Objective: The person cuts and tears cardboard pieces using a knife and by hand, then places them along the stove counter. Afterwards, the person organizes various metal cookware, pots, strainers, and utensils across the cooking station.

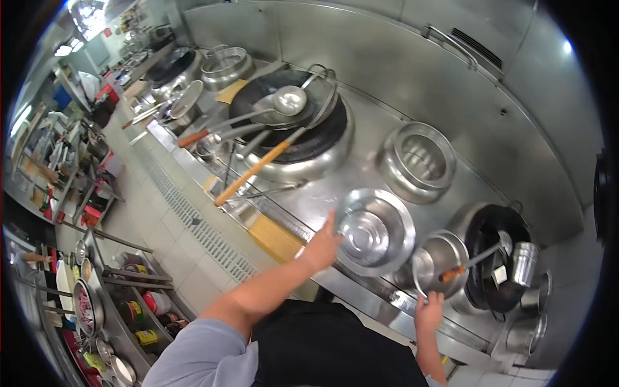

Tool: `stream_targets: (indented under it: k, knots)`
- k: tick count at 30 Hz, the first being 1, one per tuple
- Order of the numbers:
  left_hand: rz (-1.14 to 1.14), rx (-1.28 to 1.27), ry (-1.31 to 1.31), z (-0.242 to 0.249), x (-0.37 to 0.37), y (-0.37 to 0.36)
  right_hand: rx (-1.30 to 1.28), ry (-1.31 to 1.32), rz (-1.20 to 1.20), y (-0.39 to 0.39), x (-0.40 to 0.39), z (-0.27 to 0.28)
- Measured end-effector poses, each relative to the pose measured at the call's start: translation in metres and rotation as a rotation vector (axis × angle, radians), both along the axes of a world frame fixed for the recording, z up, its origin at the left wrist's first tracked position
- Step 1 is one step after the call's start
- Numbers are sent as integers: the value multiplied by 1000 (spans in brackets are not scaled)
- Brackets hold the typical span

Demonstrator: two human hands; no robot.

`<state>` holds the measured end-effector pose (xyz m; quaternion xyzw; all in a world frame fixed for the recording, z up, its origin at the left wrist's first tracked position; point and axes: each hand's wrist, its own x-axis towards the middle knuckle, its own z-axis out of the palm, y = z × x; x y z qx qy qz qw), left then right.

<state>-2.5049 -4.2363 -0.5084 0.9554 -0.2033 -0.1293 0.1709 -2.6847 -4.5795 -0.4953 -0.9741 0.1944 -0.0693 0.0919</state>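
My left hand is at the left edge of a wide, shiny steel basin, slightly blurred. Its index finger lies along the outside of the rim and the thumb is at the edge, so it appears to grip the basin. My right hand is closed on the near rim of a deep steel pot, just right of the basin. Over that pot's right side reaches the wooden handle of a ladle, whose bowl rests over a black wok.
Behind stands a round steel burner ring. To the left, a large wok holds a strainer and ladle; a long wooden handle juts over the counter edge. A steel canister stands at right. Shelves with bottles are at lower left.
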Motion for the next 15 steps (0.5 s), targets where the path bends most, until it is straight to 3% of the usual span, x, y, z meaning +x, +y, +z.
stream_targets:
  k: [2,5,8,9,10,11,12,13,15]
  knots:
    - [-15,-27,36,7,-5,13,-8,15,-17,1,3,10]
    - [-38,-180,99,57,-17,37,63,193,-34,4,-5,47]
    - [-216,-558,264,152,-1,109,-165,202,-27,36,1,90]
    - [-208,-571,353,188,11,140,1,368,27,44,12,116]
    - [-212,-583,175,202,31,176,168,534,77,58,22,133]
    - [-210,-607,-1,213,51,209,164,536,59,80,33,143]
    - [-62,-627,-135,227,74,236,296,460,63,107,47,153]
    - [76,-492,-331,229,107,272,427,379,75,136,61,161]
    - [316,-294,-721,207,173,344,404,329,100,196,89,156]
